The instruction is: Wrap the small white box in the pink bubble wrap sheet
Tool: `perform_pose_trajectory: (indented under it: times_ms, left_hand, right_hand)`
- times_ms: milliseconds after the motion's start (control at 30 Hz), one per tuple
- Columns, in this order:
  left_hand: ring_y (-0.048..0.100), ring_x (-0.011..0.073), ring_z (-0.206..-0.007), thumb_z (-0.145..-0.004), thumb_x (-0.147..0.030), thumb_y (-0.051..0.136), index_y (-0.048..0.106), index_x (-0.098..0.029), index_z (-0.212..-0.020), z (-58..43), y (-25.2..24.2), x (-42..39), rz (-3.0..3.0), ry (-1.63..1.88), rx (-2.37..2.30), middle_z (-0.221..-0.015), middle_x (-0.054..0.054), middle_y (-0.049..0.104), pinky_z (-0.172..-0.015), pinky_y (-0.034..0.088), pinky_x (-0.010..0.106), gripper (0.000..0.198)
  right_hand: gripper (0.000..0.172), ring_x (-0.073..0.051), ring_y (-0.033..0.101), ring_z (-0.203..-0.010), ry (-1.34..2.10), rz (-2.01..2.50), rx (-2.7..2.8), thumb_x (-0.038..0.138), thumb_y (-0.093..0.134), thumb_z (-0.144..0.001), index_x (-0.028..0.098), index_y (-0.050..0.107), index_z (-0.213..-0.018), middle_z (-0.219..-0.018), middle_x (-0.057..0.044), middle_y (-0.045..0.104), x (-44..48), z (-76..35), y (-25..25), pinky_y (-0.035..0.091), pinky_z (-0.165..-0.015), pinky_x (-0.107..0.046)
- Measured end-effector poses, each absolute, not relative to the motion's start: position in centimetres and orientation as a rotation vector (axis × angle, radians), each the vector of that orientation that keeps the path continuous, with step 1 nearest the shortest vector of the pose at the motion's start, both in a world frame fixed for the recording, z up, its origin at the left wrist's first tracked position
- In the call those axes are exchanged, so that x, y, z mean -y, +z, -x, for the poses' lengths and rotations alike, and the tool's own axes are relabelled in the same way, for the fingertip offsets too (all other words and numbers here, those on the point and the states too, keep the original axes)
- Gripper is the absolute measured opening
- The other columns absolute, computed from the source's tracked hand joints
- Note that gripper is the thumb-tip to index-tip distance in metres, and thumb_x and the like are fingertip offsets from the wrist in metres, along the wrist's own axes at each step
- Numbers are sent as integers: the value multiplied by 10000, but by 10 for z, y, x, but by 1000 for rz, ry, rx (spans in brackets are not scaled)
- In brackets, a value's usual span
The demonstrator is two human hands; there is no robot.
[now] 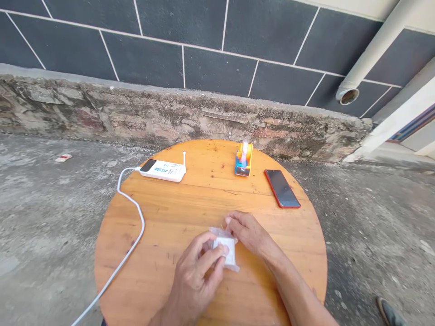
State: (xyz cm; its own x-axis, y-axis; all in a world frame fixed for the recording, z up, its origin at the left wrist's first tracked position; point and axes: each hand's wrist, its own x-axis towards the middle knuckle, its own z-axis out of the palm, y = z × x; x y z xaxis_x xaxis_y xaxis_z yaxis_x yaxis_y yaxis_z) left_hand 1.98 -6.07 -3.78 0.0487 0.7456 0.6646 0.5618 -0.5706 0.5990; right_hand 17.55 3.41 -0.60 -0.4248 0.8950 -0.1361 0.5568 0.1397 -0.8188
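Observation:
Near the middle front of the table, a small white square item sits inside a clear plastic bag. My left hand grips it from the left, thumb across its face and fingers around its side. At the bag's upper right corner is my right hand, its thumb and fingertips pinched together on the plastic. Exactly how much of the bag lies between those fingertips is hard to see. What the white item is, the bag and my fingers partly hide.
On the round wooden table stand a white device with a short antenna and white cable, an orange-and-blue tape dispenser and a red-edged phone. Behind rises a stone-based tiled wall with a pipe.

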Motion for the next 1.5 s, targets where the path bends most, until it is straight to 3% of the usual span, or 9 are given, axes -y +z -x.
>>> perform_pose_trajectory:
  times_ms: [67,133,200,500,667,800,1033,1500]
  left_hand:
    - [585,113,-752,-823,-45,545,637,-204,-994,-20,-38,60,-2131,1545,-1354,-1067,90,538,-658,535,229,251]
    - [585,115,-749,-823,-48,543,638,-204,-988,-20,-38,60,-2126,1544,-1356,-1059,91,542,-647,534,227,245]
    - [586,117,-747,-822,-49,542,640,-205,-982,-20,-38,60,-2127,1544,-1357,-1057,91,545,-641,533,227,244]
    - [584,114,-735,-817,-49,547,654,-207,-989,-21,-36,60,-2130,1542,-1341,-1056,83,556,-630,526,223,256]
    - [570,96,-696,-816,-32,546,657,-199,-977,-23,-31,59,-2139,1579,-1313,-1035,78,555,-597,517,207,257]
    - [566,95,-696,-819,-32,545,652,-202,-977,-23,-30,59,-2146,1589,-1315,-1025,76,555,-589,515,203,256]
    - [565,91,-676,-824,-43,543,648,-202,-968,-24,-29,59,-2150,1580,-1329,-1011,72,560,-566,508,196,238]
    - [589,139,-779,-781,-64,565,639,-201,-1020,-22,-31,62,-2132,1536,-1334,-1059,84,545,-653,534,260,285]
  right_hand:
    - [272,-105,524,-534,1333,1405,1936,376,432,-879,153,588,-873,-690,-7,618,-35,-177,-8,379,-438,-199]
    - [353,-104,513,-507,1495,1425,1784,407,490,-840,135,550,-1057,-717,-10,622,-36,-178,-8,393,-390,-196]
    - [430,-98,502,-484,1609,1417,1683,426,537,-803,127,526,-1112,-692,-1,608,-38,-179,-5,410,-374,-193]
    - [288,-77,512,-456,1689,1317,1793,459,566,-801,172,577,-792,-591,38,539,-39,-179,0,436,-379,-167]
    - [259,-83,509,-472,1628,1260,1877,433,513,-863,190,581,-804,-600,46,528,-36,-182,-4,404,-385,-164]
    - [267,-92,515,-573,1458,1152,1975,427,480,-902,194,585,-826,-656,34,541,-36,-184,-2,408,-494,-181]
    - [298,-97,506,-617,1472,1056,1888,349,464,-913,228,515,-1181,-847,6,621,-36,-180,-2,412,-564,-211]
    - [228,-119,558,-654,1248,1116,1771,245,547,-826,201,595,-1045,-773,12,599,-41,-176,-11,471,-637,-247]
